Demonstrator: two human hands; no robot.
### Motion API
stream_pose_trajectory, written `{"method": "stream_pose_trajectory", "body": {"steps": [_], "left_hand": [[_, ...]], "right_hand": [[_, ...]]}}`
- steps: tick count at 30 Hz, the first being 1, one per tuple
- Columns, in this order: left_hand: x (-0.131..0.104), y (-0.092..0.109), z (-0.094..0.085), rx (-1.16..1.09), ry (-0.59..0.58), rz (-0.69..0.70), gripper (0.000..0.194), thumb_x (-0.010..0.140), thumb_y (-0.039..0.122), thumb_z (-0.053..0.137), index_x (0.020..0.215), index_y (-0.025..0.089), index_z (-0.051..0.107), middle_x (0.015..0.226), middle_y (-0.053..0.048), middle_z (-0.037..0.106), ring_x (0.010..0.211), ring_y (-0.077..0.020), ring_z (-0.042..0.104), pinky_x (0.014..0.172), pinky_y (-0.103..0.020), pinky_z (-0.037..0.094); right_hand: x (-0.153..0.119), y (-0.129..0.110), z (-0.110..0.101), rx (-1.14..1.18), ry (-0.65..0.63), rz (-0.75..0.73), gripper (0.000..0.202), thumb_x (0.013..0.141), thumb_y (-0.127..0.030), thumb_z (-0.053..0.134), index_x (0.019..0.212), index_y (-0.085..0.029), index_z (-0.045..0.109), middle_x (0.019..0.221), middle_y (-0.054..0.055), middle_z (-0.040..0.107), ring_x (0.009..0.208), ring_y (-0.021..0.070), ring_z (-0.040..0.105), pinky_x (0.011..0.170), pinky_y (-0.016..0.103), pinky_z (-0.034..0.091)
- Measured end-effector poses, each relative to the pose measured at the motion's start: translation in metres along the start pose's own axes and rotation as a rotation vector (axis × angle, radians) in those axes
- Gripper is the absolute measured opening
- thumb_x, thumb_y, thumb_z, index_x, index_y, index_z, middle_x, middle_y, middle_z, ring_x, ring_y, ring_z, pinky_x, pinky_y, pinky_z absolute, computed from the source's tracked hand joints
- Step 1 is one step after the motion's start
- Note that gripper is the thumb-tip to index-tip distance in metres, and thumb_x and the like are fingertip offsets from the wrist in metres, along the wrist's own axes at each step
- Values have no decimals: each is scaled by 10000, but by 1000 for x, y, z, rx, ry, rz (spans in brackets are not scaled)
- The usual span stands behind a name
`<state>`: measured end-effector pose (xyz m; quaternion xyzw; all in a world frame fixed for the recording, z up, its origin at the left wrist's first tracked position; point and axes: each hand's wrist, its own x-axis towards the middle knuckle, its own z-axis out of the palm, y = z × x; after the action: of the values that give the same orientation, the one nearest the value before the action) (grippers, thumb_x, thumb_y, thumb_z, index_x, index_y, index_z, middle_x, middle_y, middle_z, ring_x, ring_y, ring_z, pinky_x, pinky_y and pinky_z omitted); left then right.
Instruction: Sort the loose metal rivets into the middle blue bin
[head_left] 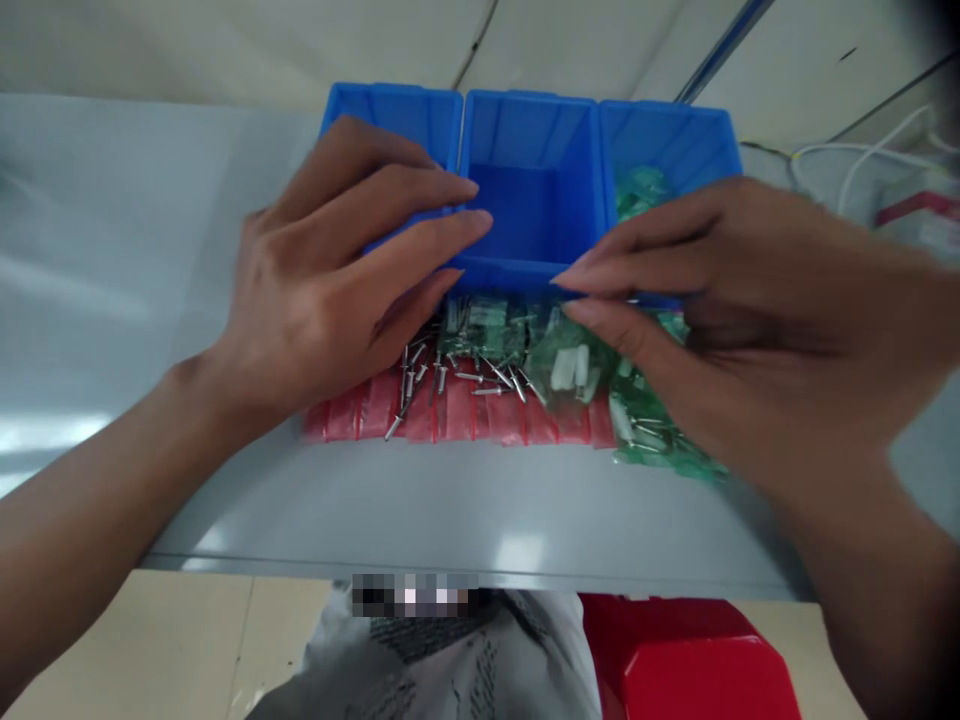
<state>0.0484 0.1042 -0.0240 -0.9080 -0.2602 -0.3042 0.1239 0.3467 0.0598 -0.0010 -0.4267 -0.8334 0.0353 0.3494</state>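
Note:
My left hand point(322, 260) reaches over the left blue bin, fingers spread and nothing between them. Its thumb hangs above loose silver pop rivets point(499, 375). My right hand point(697, 290) is in a pinch, thumb and fingertips close together at the top of a small clear green bag point(574, 370) of white plastic plugs. That bag looks slightly smeared by motion. Under the rivets lies a row of red zip bags point(457, 418). More green bags point(652, 430) with metal and white pieces lie beneath my right hand.
Three blue bins stand side by side at the back: left bin point(397, 100), middle bin point(532, 215), right bin point(675, 135) with green bags point(641, 190) inside. White cables point(862, 150) run at the right. Below the grey table's front edge point(480, 578) is a red stool-like object point(697, 660).

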Motion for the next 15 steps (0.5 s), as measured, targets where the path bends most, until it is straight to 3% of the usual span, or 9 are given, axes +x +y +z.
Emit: {"method": "stream_pose_trajectory", "body": {"steps": [2,4,6,9,12,15], "left_hand": [[0,-1,0,-20,-26,21,540,1052,306,759,1576,298,630,1571,-74,716,1437,-383,709,1169,-585,674],[0,-2,0,-39,-74,6,510,1078,289,715,1579,276,623,1631,-98,668,1520,-375,658,1245,-592,635],[0,-3,1,-43,-98,-3,527,1089,293,704,1601,223,599,1688,-143,607,1584,-374,606,1313,-589,593],[1,-3,5,-24,-127,-18,555,1106,291,687,1629,153,558,1732,-209,534,1623,-382,561,1355,-585,560],[2,-2,8,-38,-134,-39,470,1128,267,647,1593,212,599,1715,-164,562,1621,-327,566,1358,-543,573],[2,0,10,-67,-95,-38,390,1122,232,650,1513,232,660,1645,-128,644,1595,-297,593,1334,-538,608]], "right_hand": [[2,6,0,6,52,22,128,1101,-366,730,1141,-376,851,1142,-55,862,1132,223,807,947,434,648],[5,16,-5,-32,57,-69,138,1083,-368,756,1182,-341,848,1207,-14,859,1136,249,799,1011,484,635],[7,30,-14,-81,7,-173,241,1045,-371,806,1272,-296,838,1356,46,831,1217,297,779,1151,554,588],[8,55,-27,-154,-90,-91,360,1056,-424,784,1405,-337,800,1586,47,728,1446,349,696,1321,606,481],[6,78,-32,-193,-156,-65,428,1077,-471,748,1504,-439,739,1666,-11,674,1541,360,657,1313,610,533],[4,89,-27,-137,-189,-164,463,1089,-454,742,1548,-481,691,1551,-48,755,1475,327,721,1176,569,681]]}}
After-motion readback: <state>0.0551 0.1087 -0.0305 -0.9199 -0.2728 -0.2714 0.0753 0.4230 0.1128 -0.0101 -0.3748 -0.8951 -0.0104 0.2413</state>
